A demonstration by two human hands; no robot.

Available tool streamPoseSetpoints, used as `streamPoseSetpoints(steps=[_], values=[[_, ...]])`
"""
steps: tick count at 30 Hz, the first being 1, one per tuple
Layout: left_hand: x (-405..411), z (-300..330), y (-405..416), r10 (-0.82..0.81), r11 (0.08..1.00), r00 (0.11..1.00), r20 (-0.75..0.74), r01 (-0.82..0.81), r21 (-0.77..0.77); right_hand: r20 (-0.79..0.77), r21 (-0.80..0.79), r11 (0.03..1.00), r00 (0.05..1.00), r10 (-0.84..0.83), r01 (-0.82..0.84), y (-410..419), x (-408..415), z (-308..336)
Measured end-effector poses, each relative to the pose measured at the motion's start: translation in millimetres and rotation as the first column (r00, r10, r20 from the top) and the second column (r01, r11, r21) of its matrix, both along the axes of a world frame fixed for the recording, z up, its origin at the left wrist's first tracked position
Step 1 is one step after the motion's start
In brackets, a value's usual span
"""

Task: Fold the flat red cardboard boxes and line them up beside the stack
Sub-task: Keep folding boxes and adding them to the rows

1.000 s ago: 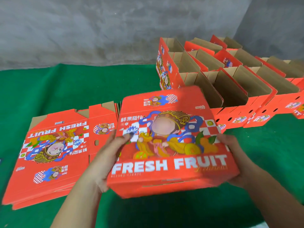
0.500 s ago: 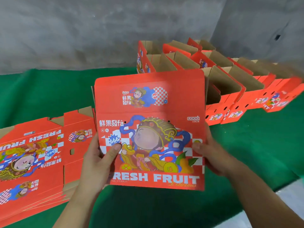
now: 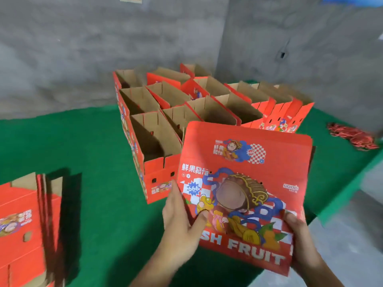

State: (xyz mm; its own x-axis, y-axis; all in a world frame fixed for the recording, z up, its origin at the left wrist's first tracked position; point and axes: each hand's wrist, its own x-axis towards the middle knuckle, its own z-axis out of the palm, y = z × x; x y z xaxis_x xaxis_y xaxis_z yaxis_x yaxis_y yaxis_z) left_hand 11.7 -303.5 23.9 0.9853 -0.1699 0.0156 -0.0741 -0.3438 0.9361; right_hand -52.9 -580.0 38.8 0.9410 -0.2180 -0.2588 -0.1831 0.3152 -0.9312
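I hold one red "FRESH FRUIT" cardboard box (image 3: 244,183) upright in front of me, printed face toward me. My left hand (image 3: 182,220) grips its lower left edge, thumb on the print. My right hand (image 3: 298,239) grips its lower right edge. Behind it stand several folded open boxes (image 3: 165,125) in rows, brown insides showing. The stack of flat red boxes (image 3: 22,228) lies at the left edge of the view, partly cut off.
Everything rests on a green cloth-covered table (image 3: 93,158). A heap of red cords (image 3: 352,135) lies at the far right. The table's right edge (image 3: 339,204) drops to a grey floor. A grey concrete wall stands behind.
The box in my hands has moved right, toward the rows of folded boxes. The view has swung right, so the flat stack has slid toward the left edge.
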Motion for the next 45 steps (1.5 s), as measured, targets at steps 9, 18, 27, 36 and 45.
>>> streamPoseSetpoints(steps=[9,18,27,36,45], values=[[45,-6,-155,-0.484,0.874,0.855,-0.185,0.463,-0.148,0.293,-0.233,0.810,0.833,-0.469,0.538,-93,4,-28],[99,43,-302,-0.608,0.786,0.777,-0.165,0.559,-0.263,0.388,-0.658,0.271,0.625,-0.678,0.703,-124,113,-30],[222,35,-372,-0.479,0.866,0.822,-0.308,0.499,-0.014,0.214,-0.771,0.447,0.846,-0.489,0.453,-211,225,-43],[290,-22,-386,-0.512,0.837,0.788,-0.342,0.547,0.008,-0.046,-0.763,0.627,0.954,-0.295,0.157,-259,288,-95],[322,-53,-391,-0.443,0.891,0.816,-0.370,0.448,-0.080,-0.212,-0.642,0.760,0.931,-0.296,0.096,-244,365,-130]])
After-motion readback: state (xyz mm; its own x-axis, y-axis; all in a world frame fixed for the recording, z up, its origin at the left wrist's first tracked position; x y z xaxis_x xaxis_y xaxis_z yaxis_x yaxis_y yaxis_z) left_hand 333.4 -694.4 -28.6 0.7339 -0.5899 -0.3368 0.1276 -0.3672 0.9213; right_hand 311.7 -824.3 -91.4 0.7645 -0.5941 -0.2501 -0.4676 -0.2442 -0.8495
